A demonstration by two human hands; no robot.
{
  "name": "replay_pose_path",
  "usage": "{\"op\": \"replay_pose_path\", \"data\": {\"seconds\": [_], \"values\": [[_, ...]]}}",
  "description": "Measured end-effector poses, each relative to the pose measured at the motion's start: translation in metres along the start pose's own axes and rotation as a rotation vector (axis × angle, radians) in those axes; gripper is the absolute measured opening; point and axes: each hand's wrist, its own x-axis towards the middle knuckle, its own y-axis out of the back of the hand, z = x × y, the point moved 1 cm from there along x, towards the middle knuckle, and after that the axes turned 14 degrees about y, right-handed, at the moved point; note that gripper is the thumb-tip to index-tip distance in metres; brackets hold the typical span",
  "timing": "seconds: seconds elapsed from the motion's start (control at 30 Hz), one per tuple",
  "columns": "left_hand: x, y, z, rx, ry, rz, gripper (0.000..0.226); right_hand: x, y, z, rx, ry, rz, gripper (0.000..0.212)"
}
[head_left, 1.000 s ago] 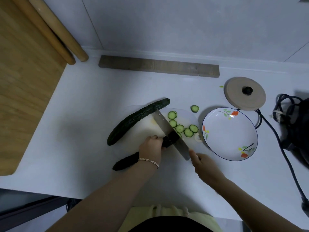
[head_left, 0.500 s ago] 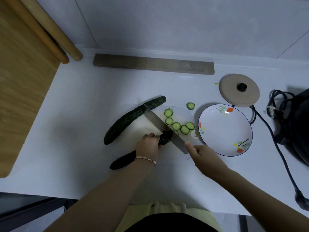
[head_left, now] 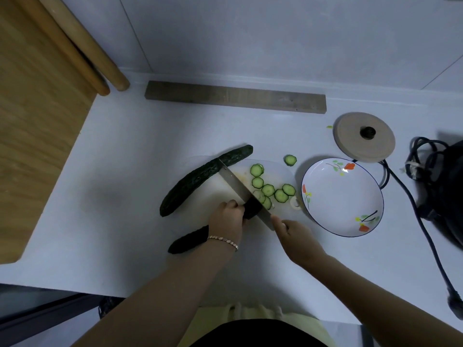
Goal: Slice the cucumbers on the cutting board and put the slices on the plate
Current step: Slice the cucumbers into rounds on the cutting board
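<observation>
A white cutting board (head_left: 215, 194) lies on the white counter. My left hand (head_left: 226, 221) grips a dark cucumber (head_left: 189, 239) that lies across the board's near edge. My right hand (head_left: 297, 236) holds a knife (head_left: 238, 185) whose blade stands at the cucumber's cut end. Several green slices (head_left: 268, 190) lie on the board to the right of the blade. One slice (head_left: 290, 160) lies on the counter off the board. A whole cucumber (head_left: 203, 179) lies at the board's far edge. The flowered white plate (head_left: 342, 196) sits to the right, with nothing on it.
A round wooden lid (head_left: 364, 136) lies behind the plate. A black cable (head_left: 413, 206) and a dark appliance (head_left: 451, 186) are at the right edge. A grey wooden strip (head_left: 235, 98) runs along the wall. A wooden board (head_left: 32, 116) and two rolling pins (head_left: 82, 48) stand at left.
The knife has worked on at the cucumber's cut end and a further slice lies beside the blade. Both hands stay in about the same place.
</observation>
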Motion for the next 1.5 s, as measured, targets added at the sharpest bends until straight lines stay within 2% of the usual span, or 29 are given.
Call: {"op": "replay_pose_path", "data": {"seconds": [0.07, 0.17, 0.27, 0.5, 0.93, 1.2, 1.3, 1.5], "values": [[-0.002, -0.001, -0.002, 0.006, 0.002, 0.017, 0.019, -0.003, -0.005, 0.004, 0.04, -0.016, 0.034, 0.05], [-0.003, -0.003, -0.01, -0.018, 0.051, -0.064, 0.033, -0.005, -0.003, 0.004, 0.165, -0.062, 0.043, 0.048], [-0.002, 0.001, -0.009, -0.046, 0.095, -0.077, 0.033, -0.009, 0.008, 0.003, 0.24, -0.092, 0.036, 0.046], [0.001, -0.001, -0.01, -0.002, 0.107, -0.092, 0.03, -0.017, 0.03, -0.003, 0.135, -0.051, -0.006, 0.051], [0.001, 0.005, -0.006, 0.037, 0.109, -0.112, 0.028, -0.019, 0.025, 0.003, -0.059, -0.034, -0.084, 0.053], [-0.003, 0.003, -0.006, -0.013, 0.115, -0.081, 0.026, -0.004, -0.005, 0.006, 0.086, -0.037, 0.009, 0.048], [-0.003, 0.004, -0.005, -0.027, 0.121, -0.084, 0.026, -0.002, 0.0, 0.006, 0.214, -0.075, 0.018, 0.047], [-0.003, 0.007, -0.002, 0.021, 0.104, -0.11, 0.029, -0.011, 0.024, 0.003, 0.281, -0.075, 0.039, 0.052]]}}
